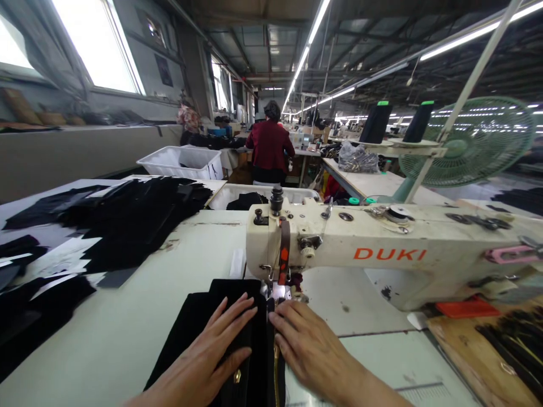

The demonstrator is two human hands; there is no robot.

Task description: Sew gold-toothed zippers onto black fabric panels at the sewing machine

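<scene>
Black fabric lies on the pale sewing table under the needle end of a white sewing machine. My left hand rests flat on this cloth, fingers stretched out and slightly apart. A gold zipper pull shows just below its thumb. Close to the needle area, my right hand has its fingers bent and together on the fabric's right edge, gripping a black zipper with gold teeth. The right thumb is hidden. A small lamp lights the spot by the needle, and the fingertips are very near it.
Black cut pieces are heaped on the left. White bins stand beyond the table. At right lie more zippers on a brown board, near a red tray. Thread cones and a green fan stand behind. A person sits ahead.
</scene>
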